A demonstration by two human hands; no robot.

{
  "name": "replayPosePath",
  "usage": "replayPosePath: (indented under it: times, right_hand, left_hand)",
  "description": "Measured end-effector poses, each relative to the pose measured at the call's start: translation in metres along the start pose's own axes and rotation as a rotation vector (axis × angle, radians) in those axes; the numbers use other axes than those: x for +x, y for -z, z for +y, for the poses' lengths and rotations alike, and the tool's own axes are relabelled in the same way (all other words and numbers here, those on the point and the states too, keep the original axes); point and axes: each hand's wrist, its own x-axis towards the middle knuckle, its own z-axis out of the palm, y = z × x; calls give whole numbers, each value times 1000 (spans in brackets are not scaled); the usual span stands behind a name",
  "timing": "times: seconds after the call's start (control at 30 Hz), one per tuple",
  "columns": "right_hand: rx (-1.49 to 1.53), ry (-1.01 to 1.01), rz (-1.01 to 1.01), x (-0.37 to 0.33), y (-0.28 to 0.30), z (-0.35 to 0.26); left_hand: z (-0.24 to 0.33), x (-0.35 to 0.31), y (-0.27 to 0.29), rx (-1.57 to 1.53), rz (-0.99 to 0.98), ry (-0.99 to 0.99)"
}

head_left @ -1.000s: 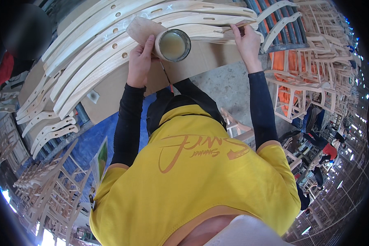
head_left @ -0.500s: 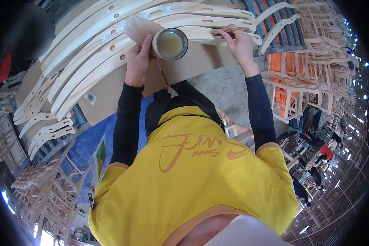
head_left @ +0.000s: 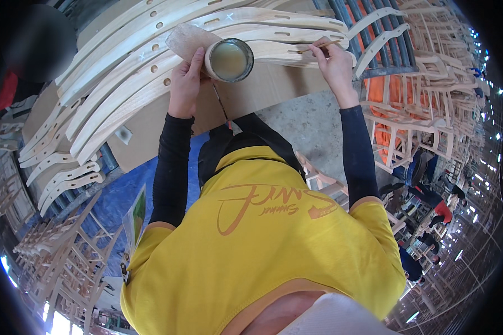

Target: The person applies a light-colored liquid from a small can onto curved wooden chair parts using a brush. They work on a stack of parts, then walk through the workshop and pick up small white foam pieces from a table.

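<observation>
My left hand [head_left: 185,84] grips a round cup [head_left: 209,60] by its side, thumb up against it. Cloudy yellowish liquid [head_left: 228,61] fills part of the cup, and a flat pale wooden piece [head_left: 187,40] juts out beside it. Pinched between the fingers of my right hand [head_left: 335,64] is a thin brush-like stick [head_left: 325,47]. Its darker tip points left, over the nearest curved wooden chair part [head_left: 279,49], close to a slot there; whether it touches cannot be made out. Several similar curved parts [head_left: 123,84] with holes and slots lie side by side.
Brown cardboard [head_left: 251,92] lies under the parts. A roller conveyor [head_left: 369,39] carries more curved pieces at the right. Stacked wooden chair frames [head_left: 430,89] crowd the right side, with more frames [head_left: 67,245] at lower left. Other people [head_left: 439,209] are far off at the right.
My right hand has shifted a little to the right with the stick, whose tip now shows more clearly. My left hand and the cup have moved slightly left.
</observation>
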Motion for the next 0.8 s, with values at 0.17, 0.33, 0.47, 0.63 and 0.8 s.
replayPosePath:
  times: [0.17,0.33,0.47,0.63,0.8]
  right_hand:
    - [106,-37,-36,-1,0,-15]
    - [20,8,17,-1,9,0]
    - [204,-60,34,-3,27,-5]
    - [938,-192,76,-8,45,-83]
    - [561,12,-40,-14,26,-85]
  left_hand:
    - [0,9,1,54,-42,31]
    - [-4,22,-6,52,-47,-31]
    - [2,26,-15,45,-46,-75]
    - [8,27,-29,57,-103,-162]
    - [14,26,-41,79,-150,-210]
